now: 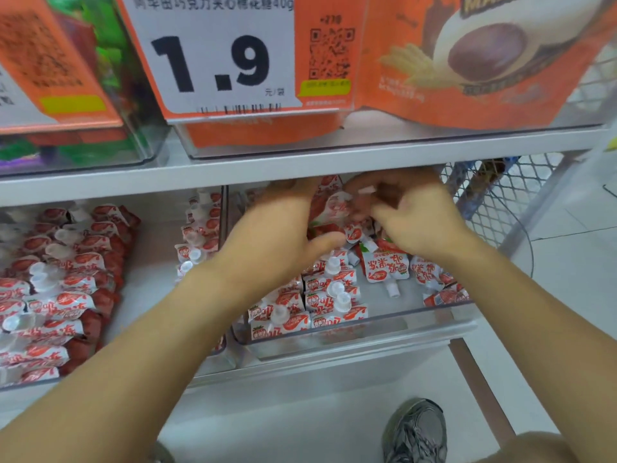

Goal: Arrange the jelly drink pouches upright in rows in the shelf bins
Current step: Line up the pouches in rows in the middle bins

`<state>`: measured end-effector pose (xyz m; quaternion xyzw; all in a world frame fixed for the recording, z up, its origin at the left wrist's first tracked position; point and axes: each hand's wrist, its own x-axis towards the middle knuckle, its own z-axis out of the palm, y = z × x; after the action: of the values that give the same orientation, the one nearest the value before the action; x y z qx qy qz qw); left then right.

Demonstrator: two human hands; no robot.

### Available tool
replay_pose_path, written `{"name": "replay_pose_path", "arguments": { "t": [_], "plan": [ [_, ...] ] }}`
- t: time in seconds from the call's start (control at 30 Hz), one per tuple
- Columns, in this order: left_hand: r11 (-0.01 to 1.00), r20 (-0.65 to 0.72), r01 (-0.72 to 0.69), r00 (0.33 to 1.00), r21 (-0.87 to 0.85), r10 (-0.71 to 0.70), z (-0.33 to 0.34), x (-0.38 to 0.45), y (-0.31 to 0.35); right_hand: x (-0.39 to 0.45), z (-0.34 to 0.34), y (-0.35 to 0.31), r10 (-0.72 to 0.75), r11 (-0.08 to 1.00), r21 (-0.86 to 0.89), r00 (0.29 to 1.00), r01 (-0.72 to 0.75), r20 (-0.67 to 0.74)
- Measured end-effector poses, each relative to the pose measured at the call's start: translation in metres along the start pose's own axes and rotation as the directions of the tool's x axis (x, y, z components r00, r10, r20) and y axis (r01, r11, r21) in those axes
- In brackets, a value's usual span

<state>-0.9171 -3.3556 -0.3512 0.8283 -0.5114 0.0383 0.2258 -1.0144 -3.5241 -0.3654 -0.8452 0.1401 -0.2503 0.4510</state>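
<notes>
Head view: both hands reach deep into the right bin (334, 332). The left hand (277, 235) and right hand (410, 218) pinch pouches (330, 208) at its back, mid-straightening. Next, the fallen pouch (387, 267) needs standing up.

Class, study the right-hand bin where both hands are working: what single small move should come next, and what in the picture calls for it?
Probably stand up the pouch lying flat, cap toward the front, in the right bin. Pouches at the bin's front left stand in rows, caps up, while this one sprawls loose beside them. Both hands, left hand and right hand, are busy with pouches further back, so it is untouched.
</notes>
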Motion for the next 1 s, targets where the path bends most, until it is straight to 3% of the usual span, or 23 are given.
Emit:
{"name": "replay_pose_path", "arguments": {
  "t": [0.07, 0.1, 0.17, 0.23, 0.33, 0.4, 0.53, 0.6, 0.7, 0.83, 0.9, 1.0],
  "plan": [
    [0.998, -0.029, -0.018, 0.999, 0.055, 0.020, 0.004, 0.005, -0.002, -0.007, 0.001, 0.000, 0.049, 0.976, 0.205, 0.987, -0.081, 0.152],
    [0.996, -0.045, -0.013, 0.999, 0.093, 0.017, 0.005, 0.005, -0.005, -0.008, -0.003, 0.006, 0.064, 0.980, 0.172, 0.981, -0.096, 0.180],
    [0.993, -0.079, 0.012, 0.997, 0.116, -0.003, 0.004, 0.002, -0.011, -0.003, -0.011, 0.023, 0.066, 0.984, -0.173, 0.992, -0.046, 0.109],
    [0.995, -0.119, 0.038, 0.993, 0.094, -0.026, 0.002, 0.000, -0.014, 0.004, -0.011, 0.032, 0.033, 0.893, -0.450, 0.996, 0.008, 0.084],
    [0.995, -0.132, 0.066, 0.990, 0.073, -0.056, 0.001, 0.000, -0.017, 0.014, 0.009, 0.040, 0.087, 0.792, -0.598, 0.946, 0.124, 0.312],
    [0.995, -0.123, 0.083, 0.989, 0.051, -0.076, 0.001, -0.001, -0.019, 0.022, 0.021, 0.049, 0.127, 0.716, -0.675, 0.917, 0.178, 0.378],
    [0.997, -0.139, 0.071, 0.988, 0.035, -0.065, -0.001, -0.001, -0.022, 0.030, 0.014, 0.041, 0.153, 0.749, -0.661, 0.961, 0.040, 0.232],
    [0.997, -0.114, 0.067, 0.991, 0.026, -0.064, -0.001, -0.001, -0.022, 0.030, -0.003, 0.041, 0.108, 0.756, -0.653, 0.991, -0.034, 0.074],
    [0.999, -0.064, 0.040, 0.997, -0.007, -0.040, -0.003, 0.002, -0.025, 0.031, -0.029, 0.043, 0.146, 0.746, -0.626, 0.973, -0.226, -0.177],
    [1.000, -0.040, 0.016, 0.999, -0.027, -0.017, -0.005, 0.003, -0.028, 0.030, -0.033, 0.038, 0.110, 0.565, -0.739, 0.921, -0.367, -0.373],
    [0.999, -0.035, 0.014, 0.999, -0.038, -0.016, -0.004, 0.003, -0.028, 0.031, -0.020, 0.029, 0.075, 0.538, -0.791, 0.951, -0.292, -0.300],
    [0.999, -0.035, 0.019, 0.999, -0.029, -0.020, -0.003, 0.003, -0.029, 0.030, 0.008, 0.017, 0.093, 0.678, -0.732, 0.996, -0.060, 0.004]
  ]
}}
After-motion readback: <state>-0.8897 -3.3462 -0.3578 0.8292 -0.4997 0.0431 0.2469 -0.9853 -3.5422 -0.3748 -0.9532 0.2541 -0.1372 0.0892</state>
